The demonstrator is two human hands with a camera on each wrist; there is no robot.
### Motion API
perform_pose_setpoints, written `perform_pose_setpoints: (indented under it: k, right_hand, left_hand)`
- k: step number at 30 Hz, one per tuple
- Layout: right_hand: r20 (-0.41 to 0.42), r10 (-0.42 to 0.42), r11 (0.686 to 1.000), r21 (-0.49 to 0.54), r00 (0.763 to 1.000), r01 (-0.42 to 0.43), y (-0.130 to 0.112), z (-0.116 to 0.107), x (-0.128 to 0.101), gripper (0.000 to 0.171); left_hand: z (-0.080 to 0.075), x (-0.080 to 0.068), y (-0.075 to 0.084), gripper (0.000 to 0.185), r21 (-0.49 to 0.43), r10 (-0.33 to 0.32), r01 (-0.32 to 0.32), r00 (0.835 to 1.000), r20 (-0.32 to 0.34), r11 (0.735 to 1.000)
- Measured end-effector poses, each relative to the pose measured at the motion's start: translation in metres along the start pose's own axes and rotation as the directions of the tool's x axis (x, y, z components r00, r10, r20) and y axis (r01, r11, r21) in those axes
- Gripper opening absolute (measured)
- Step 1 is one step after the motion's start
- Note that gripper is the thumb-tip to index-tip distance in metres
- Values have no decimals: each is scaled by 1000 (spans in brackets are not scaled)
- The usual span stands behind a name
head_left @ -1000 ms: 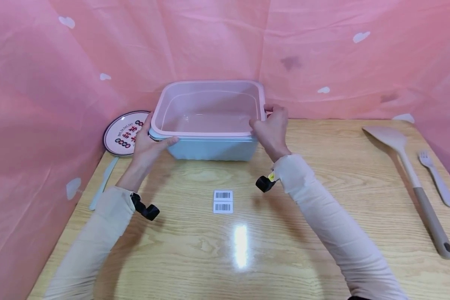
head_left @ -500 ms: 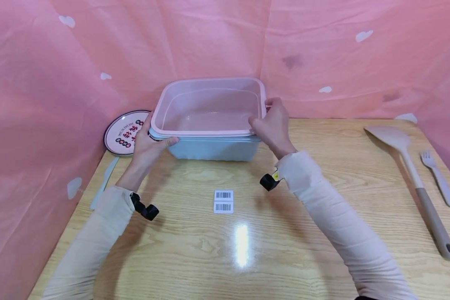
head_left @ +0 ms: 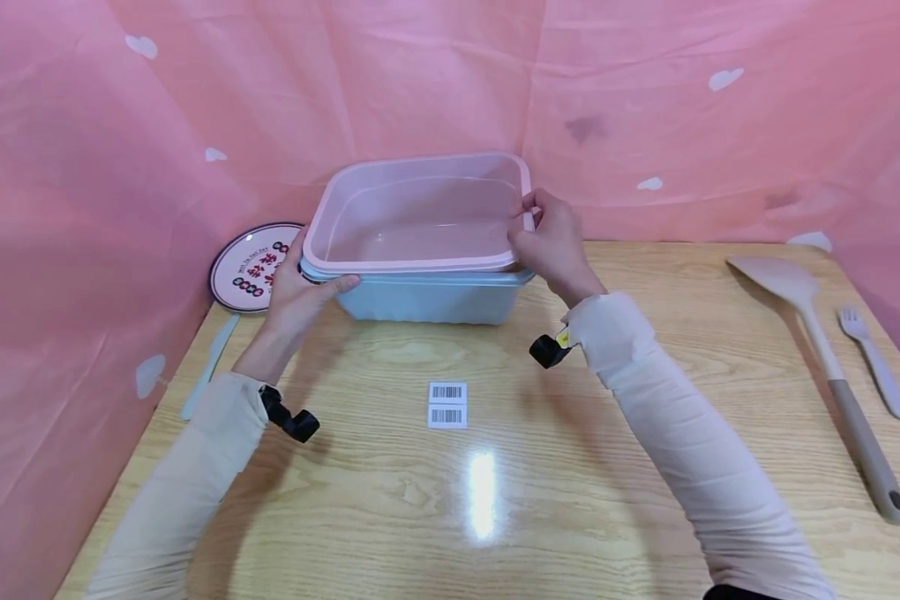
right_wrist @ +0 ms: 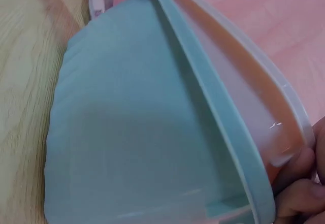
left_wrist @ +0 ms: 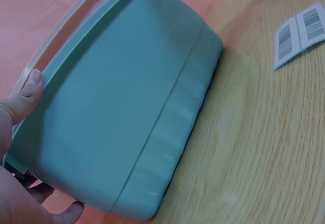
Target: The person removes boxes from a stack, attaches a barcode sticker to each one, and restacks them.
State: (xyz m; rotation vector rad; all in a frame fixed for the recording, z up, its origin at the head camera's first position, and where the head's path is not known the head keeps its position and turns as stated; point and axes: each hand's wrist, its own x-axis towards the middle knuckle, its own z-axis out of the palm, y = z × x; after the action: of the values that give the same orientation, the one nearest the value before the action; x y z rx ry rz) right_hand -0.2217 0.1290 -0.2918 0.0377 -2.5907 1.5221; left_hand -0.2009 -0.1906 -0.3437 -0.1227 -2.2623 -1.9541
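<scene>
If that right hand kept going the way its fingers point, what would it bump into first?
The right hand points left, across the pink lid it grips. Beyond that, probably the left hand at the container's other side; depth is unclear.

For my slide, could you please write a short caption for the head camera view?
Two hands, left hand and right hand, grip a pink lid over a blue container on a wooden table.

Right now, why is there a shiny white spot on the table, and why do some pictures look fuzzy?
In the head view, a light overhead glares off the glossy table, below the barcode stickers. In the left wrist view, the blue tub is fairly sharp, while the stickers and wood grain are smeared. In the right wrist view, the tub and pink lid sit so close that edges go soft.
</scene>
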Motion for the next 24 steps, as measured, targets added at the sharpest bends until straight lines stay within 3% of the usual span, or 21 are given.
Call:
perform_pose_setpoints:
  k: [13, 19, 24]
  right_hand:
    - [-31, 77, 961, 267, 997, -66, 4, 9, 1, 24]
    - [-82, 85, 927, 372, 993, -48, 4, 11, -1, 32]
    - [-110, 83, 908, 418, 990, -30, 2, 11, -6, 33]
  left_hand:
    - [0, -4, 4, 89, -33, -69, 68, 997, -33, 997]
    - [1, -6, 2, 83, -57, -12, 11, 1000, -26, 998]
    - [2, -4, 0, 81, -13, 41, -41, 998, -42, 999]
